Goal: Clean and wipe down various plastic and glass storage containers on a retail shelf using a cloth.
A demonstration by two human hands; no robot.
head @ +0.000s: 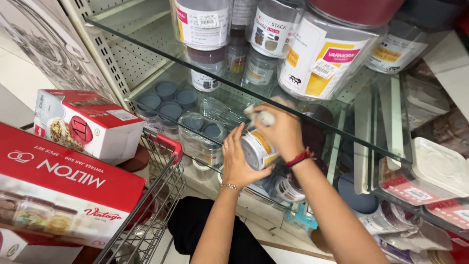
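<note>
Hands first: I see my left hand [238, 161] cupping one small clear jar [259, 149] with a yellow label from the side, fingers curled against it, while my right hand [281, 131] comes over its top with fingers pressed together, pinching a white cloth [261, 116] onto the jar. The jar sits in front of the lower shelf, just under the glass shelf [146, 46], where I count about five blue-lidded containers [168, 100]. Two red boxes [63, 183] ride on the wire cart [161, 195] at my left.
</note>
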